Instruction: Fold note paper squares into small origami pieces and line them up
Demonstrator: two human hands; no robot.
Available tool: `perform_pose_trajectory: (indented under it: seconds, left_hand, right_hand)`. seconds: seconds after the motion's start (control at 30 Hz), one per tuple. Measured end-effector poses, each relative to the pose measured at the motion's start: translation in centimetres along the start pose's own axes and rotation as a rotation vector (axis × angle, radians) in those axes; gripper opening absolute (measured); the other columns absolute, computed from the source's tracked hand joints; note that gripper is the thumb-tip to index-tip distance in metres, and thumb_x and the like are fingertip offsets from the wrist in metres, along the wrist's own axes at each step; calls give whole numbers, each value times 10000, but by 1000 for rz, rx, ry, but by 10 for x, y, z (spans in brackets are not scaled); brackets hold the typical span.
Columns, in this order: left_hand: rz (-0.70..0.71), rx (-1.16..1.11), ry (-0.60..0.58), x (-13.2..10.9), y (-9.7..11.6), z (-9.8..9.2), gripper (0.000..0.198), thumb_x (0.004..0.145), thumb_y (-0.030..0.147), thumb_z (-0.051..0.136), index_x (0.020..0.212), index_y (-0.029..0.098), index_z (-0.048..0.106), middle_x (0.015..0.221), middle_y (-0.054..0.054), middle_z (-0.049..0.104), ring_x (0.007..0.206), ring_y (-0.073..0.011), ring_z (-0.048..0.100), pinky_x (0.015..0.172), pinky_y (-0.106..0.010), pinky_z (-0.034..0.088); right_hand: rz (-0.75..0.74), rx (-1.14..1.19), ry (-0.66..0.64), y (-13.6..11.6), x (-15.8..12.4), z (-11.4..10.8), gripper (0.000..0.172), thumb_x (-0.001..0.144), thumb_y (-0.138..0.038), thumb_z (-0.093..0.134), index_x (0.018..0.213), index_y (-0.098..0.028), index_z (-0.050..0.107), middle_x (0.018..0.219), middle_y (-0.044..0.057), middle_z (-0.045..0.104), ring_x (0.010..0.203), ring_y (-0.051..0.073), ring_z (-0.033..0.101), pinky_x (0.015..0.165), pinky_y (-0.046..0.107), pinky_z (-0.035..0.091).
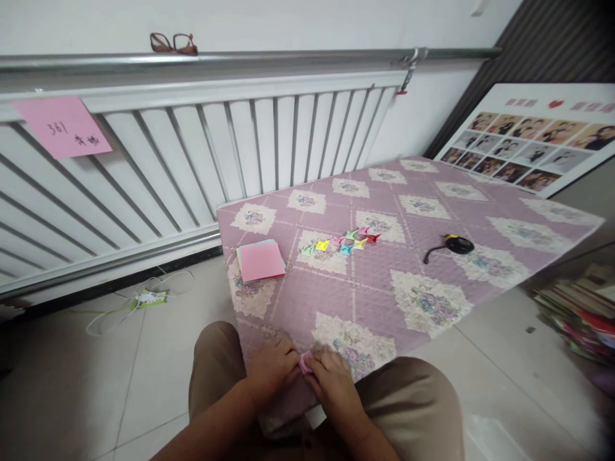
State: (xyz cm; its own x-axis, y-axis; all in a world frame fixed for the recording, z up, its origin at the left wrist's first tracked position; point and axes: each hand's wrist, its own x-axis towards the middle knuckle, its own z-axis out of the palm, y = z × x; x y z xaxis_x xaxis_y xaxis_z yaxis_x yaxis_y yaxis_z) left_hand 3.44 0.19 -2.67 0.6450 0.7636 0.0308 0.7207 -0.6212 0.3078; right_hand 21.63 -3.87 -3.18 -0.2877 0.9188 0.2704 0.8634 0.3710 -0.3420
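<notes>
A small piece of pink folded paper [306,363] lies at the near edge of the table, between my two hands. The fingers of my left hand [275,366] are closed on its left side. From the right, my right hand [335,382] grips it with thumb and fingers. Further back on the cloth sit several small folded paper pieces [346,250] in green, yellow, pink, blue and red, with pointed corners. Left of them is a stack of square coloured paper [262,261], a pink sheet on top.
A flowered purple tablecloth [307,301] covers the table. Towards the right lies a black object with a strap [459,244]. A photo board [528,137] leans at the far right. Behind stands a white radiator [259,141] with a pink note [62,128]; glasses [173,44] rest on the pipe.
</notes>
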Motion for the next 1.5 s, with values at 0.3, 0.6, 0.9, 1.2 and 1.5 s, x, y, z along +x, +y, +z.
perform_pose_trajectory:
  seconds: [0.3, 0.6, 0.9, 1.2, 1.5]
  left_hand:
    - [17, -150, -60, 11, 1, -6, 160, 919, 257, 494, 959, 198, 637, 968, -52, 610, 919, -205, 522, 823, -330, 406]
    - [-198, -387, -100, 17, 11, -31, 201, 876, 195, 454, 876, 177, 655, 856, -18, 665, 811, -149, 584, 709, -243, 422]
    - [-334, -380, -220, 25, 11, -34, 234, 809, 165, 448, 878, 175, 671, 889, -35, 697, 821, -173, 618, 702, -254, 434]
    - [-327, -150, -263, 29, 20, -41, 195, 864, 246, 465, 921, 162, 631, 881, -95, 667, 789, -246, 627, 653, -314, 436]
    - [-42, -92, -226, 23, 6, -19, 201, 932, 208, 449, 888, 184, 643, 916, -51, 622, 873, -188, 559, 777, -296, 429]
  right_hand:
    - [19, 107, 10, 0, 1, -2, 203, 910, -242, 485, 1052, -243, 630, 891, 50, 655, 830, 215, 581, 788, 380, 413]
    - [209, 542, -62, -6, 19, -25, 220, 905, -305, 451, 943, -221, 651, 864, 41, 672, 827, 180, 620, 734, 288, 483]
    - [263, 371, -25, -3, 21, -5, 137, 858, -218, 459, 781, -211, 572, 695, 8, 612, 658, 168, 591, 614, 271, 460]
    - [88, 87, -1, -2, 16, 2, 169, 880, -170, 495, 729, -211, 557, 774, 37, 559, 766, 200, 532, 702, 318, 427]
    - [-119, -24, -15, 5, 8, 4, 155, 827, -101, 584, 911, -219, 640, 846, 34, 615, 786, 199, 531, 752, 336, 427]
